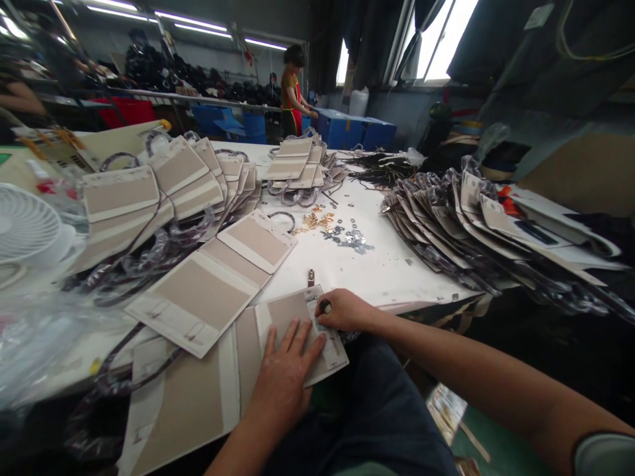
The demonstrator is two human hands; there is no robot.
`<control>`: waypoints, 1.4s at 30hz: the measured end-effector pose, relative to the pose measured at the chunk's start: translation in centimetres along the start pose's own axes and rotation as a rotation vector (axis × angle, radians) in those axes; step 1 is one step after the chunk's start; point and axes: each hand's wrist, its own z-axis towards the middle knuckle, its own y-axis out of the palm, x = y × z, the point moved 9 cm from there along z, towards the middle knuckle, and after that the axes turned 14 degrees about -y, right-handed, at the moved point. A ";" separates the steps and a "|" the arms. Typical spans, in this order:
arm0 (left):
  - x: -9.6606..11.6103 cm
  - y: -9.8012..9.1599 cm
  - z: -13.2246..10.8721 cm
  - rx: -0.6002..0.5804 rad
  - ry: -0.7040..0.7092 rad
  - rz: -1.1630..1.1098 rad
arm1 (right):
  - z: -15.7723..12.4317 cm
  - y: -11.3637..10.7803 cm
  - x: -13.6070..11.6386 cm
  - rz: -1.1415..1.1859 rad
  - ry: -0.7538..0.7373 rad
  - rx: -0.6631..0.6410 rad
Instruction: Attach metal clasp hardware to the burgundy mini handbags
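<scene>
A long beige panel (198, 390) with pale bands lies across the table's front edge and my lap. My left hand (290, 360) rests flat on its right part, fingers spread. Near the panel's top right corner, my right hand (342, 309) is closed round a small dark-ended tool (325, 305), its tip against the panel. A small metal clasp piece (311, 277) sticks out beyond the panel's upper edge. Another beige panel (198, 297) overlaps it on the left. Gold-coloured fittings (317, 219) and flat silver pieces (352, 239) lie in small heaps further back.
Stacks of panels with plastic-wrapped handles stand at the left (124, 192), back (292, 162) and right (441, 205). Dark straps (381, 165) lie behind. A white fan (30, 225) is at far left. A person (292, 92) stands by blue boxes (340, 127).
</scene>
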 end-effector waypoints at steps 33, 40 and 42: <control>0.7 0.9 1.5 -0.057 0.078 0.031 | -1.0 -5.6 1.6 1.242 -0.125 0.945; 0.5 1.0 1.5 -0.012 0.100 0.004 | -0.3 -1.6 5.2 1.406 0.027 1.054; 0.5 1.2 1.5 -0.014 0.099 -0.005 | -0.4 -1.6 5.1 1.404 0.008 1.057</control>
